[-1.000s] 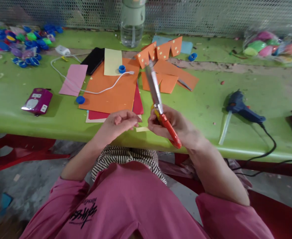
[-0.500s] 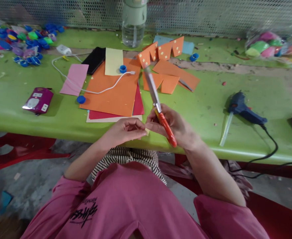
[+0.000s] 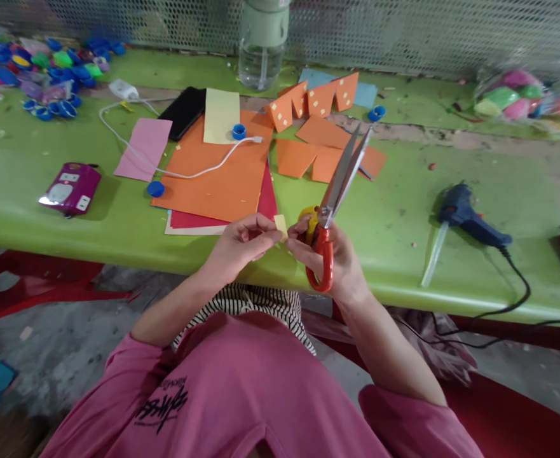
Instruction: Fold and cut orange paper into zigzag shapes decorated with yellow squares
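Note:
Near the table's front edge, my left hand (image 3: 242, 247) pinches a small strip of pale yellow paper (image 3: 280, 224) between thumb and fingers. My right hand (image 3: 339, 261) is closed around scissors (image 3: 325, 219) with red and yellow handles; their blades point up and away, slightly parted. The right thumb and fingertips come close to the lower end of the strip; whether they touch it I cannot tell. Just beyond my hands lies a stack of orange paper (image 3: 213, 184) over red and cream sheets. Cut orange pieces (image 3: 296, 158) lie behind the scissors, and a folded one with yellow squares (image 3: 325, 98) stands farther back.
A dark blue glue gun (image 3: 473, 216) with its cord lies on the right. A purple power socket block (image 3: 72, 189) sits left. A white cable (image 3: 189, 176) crosses the paper by a black phone (image 3: 183, 113). A water bottle (image 3: 263, 48) stands at the back beside colourful caps (image 3: 46, 70).
The scissors have swung from pointing up-left to up-right, and their blades now show apart. The yellow strip has risen into clearer view between my fingers.

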{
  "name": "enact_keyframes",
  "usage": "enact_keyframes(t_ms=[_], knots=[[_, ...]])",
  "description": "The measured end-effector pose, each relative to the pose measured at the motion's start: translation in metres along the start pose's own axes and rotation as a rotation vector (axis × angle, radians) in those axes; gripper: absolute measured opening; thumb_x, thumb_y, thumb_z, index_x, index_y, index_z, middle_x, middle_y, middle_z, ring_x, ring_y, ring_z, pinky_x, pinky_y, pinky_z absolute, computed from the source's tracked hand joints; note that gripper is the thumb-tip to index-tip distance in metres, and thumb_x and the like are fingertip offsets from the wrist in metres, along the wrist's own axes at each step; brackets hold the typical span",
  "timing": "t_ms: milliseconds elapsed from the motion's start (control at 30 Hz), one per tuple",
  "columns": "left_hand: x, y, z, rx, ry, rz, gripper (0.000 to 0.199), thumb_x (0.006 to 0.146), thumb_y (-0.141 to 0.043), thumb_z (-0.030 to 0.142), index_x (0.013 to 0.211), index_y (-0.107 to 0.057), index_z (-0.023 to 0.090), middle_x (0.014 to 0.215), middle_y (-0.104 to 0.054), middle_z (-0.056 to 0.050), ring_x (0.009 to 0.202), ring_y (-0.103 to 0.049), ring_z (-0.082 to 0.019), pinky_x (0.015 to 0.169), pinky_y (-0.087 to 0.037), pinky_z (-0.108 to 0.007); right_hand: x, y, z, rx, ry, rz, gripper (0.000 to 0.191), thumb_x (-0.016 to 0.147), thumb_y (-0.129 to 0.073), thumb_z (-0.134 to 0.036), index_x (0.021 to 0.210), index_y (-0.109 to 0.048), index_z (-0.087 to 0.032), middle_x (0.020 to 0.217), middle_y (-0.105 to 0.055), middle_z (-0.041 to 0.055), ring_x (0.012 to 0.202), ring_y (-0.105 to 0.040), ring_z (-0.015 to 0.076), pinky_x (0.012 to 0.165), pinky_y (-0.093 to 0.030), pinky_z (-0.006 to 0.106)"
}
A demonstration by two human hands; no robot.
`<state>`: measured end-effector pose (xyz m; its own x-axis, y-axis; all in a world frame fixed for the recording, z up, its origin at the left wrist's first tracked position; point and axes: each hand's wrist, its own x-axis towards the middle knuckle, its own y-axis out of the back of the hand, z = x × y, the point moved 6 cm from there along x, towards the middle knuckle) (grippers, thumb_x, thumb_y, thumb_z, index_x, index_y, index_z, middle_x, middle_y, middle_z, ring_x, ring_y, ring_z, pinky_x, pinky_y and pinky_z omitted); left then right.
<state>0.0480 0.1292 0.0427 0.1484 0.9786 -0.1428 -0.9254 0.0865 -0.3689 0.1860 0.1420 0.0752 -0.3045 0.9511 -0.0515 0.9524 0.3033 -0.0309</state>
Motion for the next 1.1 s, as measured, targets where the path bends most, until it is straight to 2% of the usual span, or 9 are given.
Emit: enact_keyframes(t_ms=[200,433,600,667,800,867,933,1000,1100], knots=[[0.002,0.003,0.003,-0.074,0.036,-0.024,0.030,0.077,-0.078,0.041,0.070,-0.061,0.019,0.055,-0.051,0.006,0.049,-0.040,-0.004,0.045,-0.029,-0.019,-0.003,0.006,-0.002,-0.122,0.004,-0.058,0.035,0.074,-0.080,-0.039,0.086,-0.050,-0.024,0.076,-0.058,-0.0041,0.066,-0.056,0.0113,0.061,-0.048,0.027],[0.002,0.008,0.011,-0.158,0.066,0.000,0.032,0.077,-0.077,0.039,0.067,-0.055,0.018,0.056,-0.050,0.006,0.049,-0.038,-0.003,0.045,-0.029,-0.017,0.009,0.081,0.001,-1.148,0.005,0.151,0.038,0.075,-0.074,-0.040,0.105,-0.062,-0.020,0.088,-0.069,0.0078,0.071,-0.060,0.0226,0.059,-0.044,0.034],[0.003,0.004,0.011,-0.151,0.083,-0.003,0.032,0.075,-0.077,0.039,0.066,-0.054,0.019,0.055,-0.049,0.006,0.048,-0.038,-0.003,0.045,-0.028,-0.018,-0.004,0.105,-0.008,-1.511,0.189,0.219,0.040,0.084,-0.067,-0.051,0.104,-0.068,-0.017,0.090,-0.069,0.0147,0.082,-0.064,0.0302,0.066,-0.048,0.041],[0.003,0.002,0.011,-0.151,0.091,-0.011,0.032,0.075,-0.077,0.039,0.066,-0.053,0.019,0.055,-0.049,0.006,0.048,-0.038,-0.003,0.045,-0.028,-0.018,-0.011,0.105,-0.015,-1.579,0.273,0.249,0.039,0.087,-0.064,-0.055,0.100,-0.068,-0.018,0.086,-0.068,0.0139,0.077,-0.062,0.0279,0.062,-0.046,0.038],[0.001,-0.003,0.011,-0.171,0.094,-0.041,0.031,0.077,-0.077,0.036,0.067,-0.054,0.018,0.055,-0.050,0.006,0.049,-0.039,-0.003,0.047,-0.030,-0.017,-0.015,0.105,-0.022,-1.602,0.176,0.244,0.040,0.084,-0.067,-0.062,0.073,-0.066,-0.023,0.058,-0.055,0.0056,0.054,-0.049,0.0196,0.049,-0.031,0.033],[0.001,-0.006,0.010,-0.189,0.099,-0.063,0.029,0.079,-0.076,0.033,0.067,-0.054,0.018,0.055,-0.050,0.006,0.049,-0.038,-0.003,0.047,-0.030,-0.017,-0.019,0.097,-0.035,-1.506,0.221,0.304,0.032,0.084,-0.070,-0.056,0.076,-0.070,-0.025,0.061,-0.059,0.0070,0.056,-0.051,0.0204,0.050,-0.033,0.035],[0.000,-0.010,0.008,-0.202,0.115,-0.089,0.029,0.079,-0.076,0.031,0.066,-0.054,0.018,0.055,-0.050,0.006,0.049,-0.038,-0.003,0.047,-0.030,-0.016,-0.028,0.077,-0.052,-1.313,0.405,0.304,0.016,0.089,-0.069,-0.040,0.100,-0.073,-0.029,0.084,-0.069,0.0087,0.071,-0.061,0.0235,0.062,-0.045,0.039],[-0.001,-0.014,0.007,-0.213,0.132,-0.098,0.029,0.079,-0.078,0.030,0.065,-0.054,0.018,0.055,-0.051,0.006,0.049,-0.039,-0.003,0.047,-0.030,-0.016,-0.038,0.048,-0.062,-1.166,0.626,0.133,0.026,0.090,-0.069,-0.025,0.114,-0.071,-0.036,0.102,-0.072,0.0049,0.087,-0.065,0.0234,0.076,-0.050,0.040],[-0.003,-0.019,0.005,-0.206,0.156,-0.099,0.029,0.077,-0.080,0.031,0.067,-0.057,0.018,0.056,-0.052,0.006,0.049,-0.041,-0.003,0.047,-0.032,-0.016,-0.049,0.014,-0.064,-1.127,0.884,-0.076,0.045,0.089,-0.065,-0.012,0.118,-0.067,-0.046,0.107,-0.073,-0.0024,0.093,-0.065,0.0187,0.077,-0.051,0.034]])
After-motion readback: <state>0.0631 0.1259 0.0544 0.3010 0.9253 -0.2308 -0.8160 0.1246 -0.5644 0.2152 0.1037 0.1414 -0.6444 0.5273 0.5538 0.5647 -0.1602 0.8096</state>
